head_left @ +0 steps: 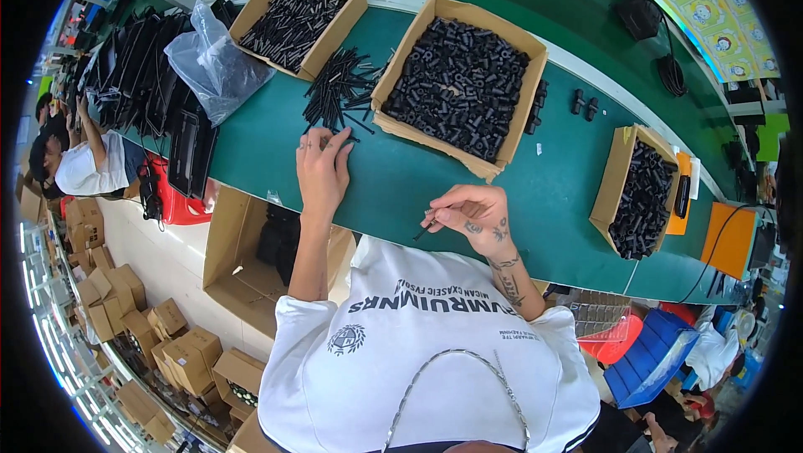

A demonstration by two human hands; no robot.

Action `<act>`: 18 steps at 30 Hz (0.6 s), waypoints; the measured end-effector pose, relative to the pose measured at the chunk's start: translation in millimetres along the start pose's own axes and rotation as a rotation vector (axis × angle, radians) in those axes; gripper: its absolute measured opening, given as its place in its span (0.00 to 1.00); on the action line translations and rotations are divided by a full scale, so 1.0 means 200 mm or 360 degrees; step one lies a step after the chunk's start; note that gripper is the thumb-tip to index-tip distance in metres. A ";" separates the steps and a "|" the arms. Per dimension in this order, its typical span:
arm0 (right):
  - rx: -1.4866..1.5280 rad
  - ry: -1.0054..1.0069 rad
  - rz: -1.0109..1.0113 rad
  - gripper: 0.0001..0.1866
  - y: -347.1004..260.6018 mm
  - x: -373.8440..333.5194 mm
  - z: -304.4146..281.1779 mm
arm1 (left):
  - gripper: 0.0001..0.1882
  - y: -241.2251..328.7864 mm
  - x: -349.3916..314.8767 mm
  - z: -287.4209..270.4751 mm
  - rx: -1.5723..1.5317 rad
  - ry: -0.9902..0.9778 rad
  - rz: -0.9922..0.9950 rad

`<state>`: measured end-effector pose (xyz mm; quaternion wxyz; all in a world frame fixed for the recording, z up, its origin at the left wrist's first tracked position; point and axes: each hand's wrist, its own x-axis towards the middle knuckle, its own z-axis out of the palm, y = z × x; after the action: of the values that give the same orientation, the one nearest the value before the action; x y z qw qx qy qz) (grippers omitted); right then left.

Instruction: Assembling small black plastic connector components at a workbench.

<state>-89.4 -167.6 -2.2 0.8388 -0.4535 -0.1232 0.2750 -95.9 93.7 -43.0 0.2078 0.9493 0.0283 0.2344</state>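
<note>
My left hand is at the near edge of a loose pile of thin black rods. Its thumb and index fingertips pinch the end of one black rod. Closer to my body, my right hand is closed, with thumb and fingers pressed around another thin black rod that pokes out toward the lower left. The rest of that rod is hidden by the fingers. Beyond my hands stands a cardboard box full of short black plastic fittings.
A second box at the far left holds more rods, beside a clear plastic bag and stacked black parts. At right, another box holds black fittings. Two loose fittings lie on the green table. Another person is at far left.
</note>
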 end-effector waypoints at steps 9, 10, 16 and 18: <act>-0.0019 0.0008 -0.0018 0.07 0.02 0.00 -0.02 | 0.05 0.00 0.11 0.03 -0.0039 -0.0054 0.0456; -0.0005 0.0015 -0.0027 0.07 0.02 0.00 -0.02 | 0.06 0.01 0.11 0.03 -0.0097 -0.0009 0.0496; -0.0056 0.0088 -0.0197 0.08 0.03 -0.01 0.00 | 0.10 0.29 0.02 -0.11 -0.1472 0.0456 -0.0396; -0.0101 0.0099 -0.0218 0.08 0.04 0.00 0.03 | 0.12 0.35 0.00 -0.19 -0.1822 0.0313 -0.0629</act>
<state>-94.2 -159.4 -4.4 0.8442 -0.4788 -0.1365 0.1986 -116.2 43.7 15.7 0.7207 0.6376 0.0924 0.2559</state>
